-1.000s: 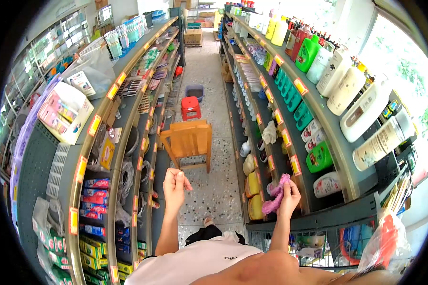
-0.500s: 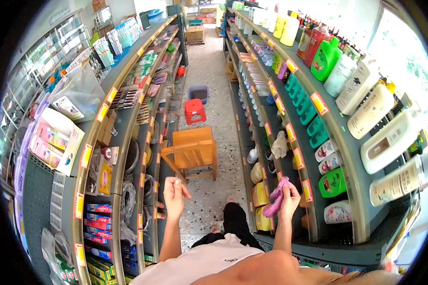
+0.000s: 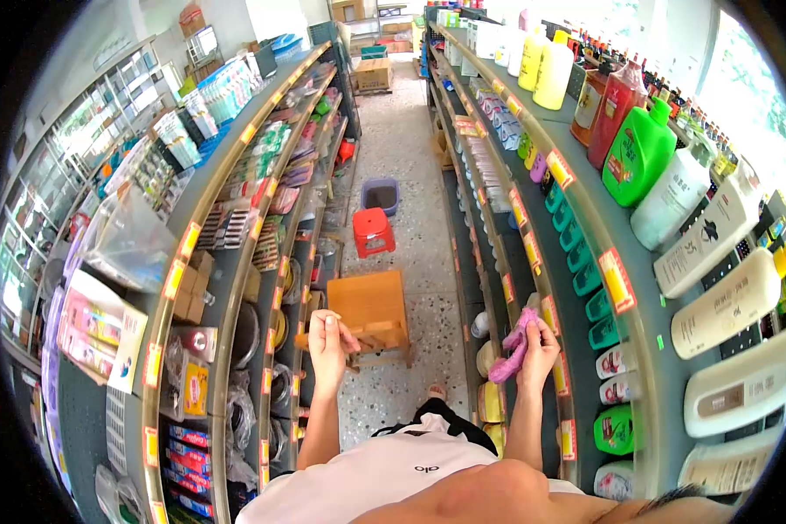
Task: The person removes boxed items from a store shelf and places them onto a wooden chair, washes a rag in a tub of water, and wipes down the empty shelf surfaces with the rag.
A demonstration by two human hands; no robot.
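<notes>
My right hand [image 3: 538,354] grips a purple cloth [image 3: 513,347] between thumb and fingers, and the cloth's end droops to the left. It is held in front of the right-hand shelf unit, close to the shelf edges with price labels. My left hand [image 3: 328,346] is raised over the aisle with loosely bent fingers, slightly apart, and nothing visible in them. Beyond it stands a wooden chair [image 3: 367,301], partly covered by the hand in this view. On the right unit's top are a green bottle [image 3: 639,153] and a large white bottle [image 3: 744,384].
A red stool [image 3: 373,231] and a blue-grey tub [image 3: 380,196] stand on the speckled floor farther along the aisle. To the left, a shelf unit holds toothpaste boxes [image 3: 188,467] and hanging packets. A cardboard box [image 3: 374,74] lies at the far end.
The view has shifted along the aisle, so the right-hand bottles look nearer and lower. The purple cloth stays in my right hand, and my left hand's fingers have shifted slightly.
</notes>
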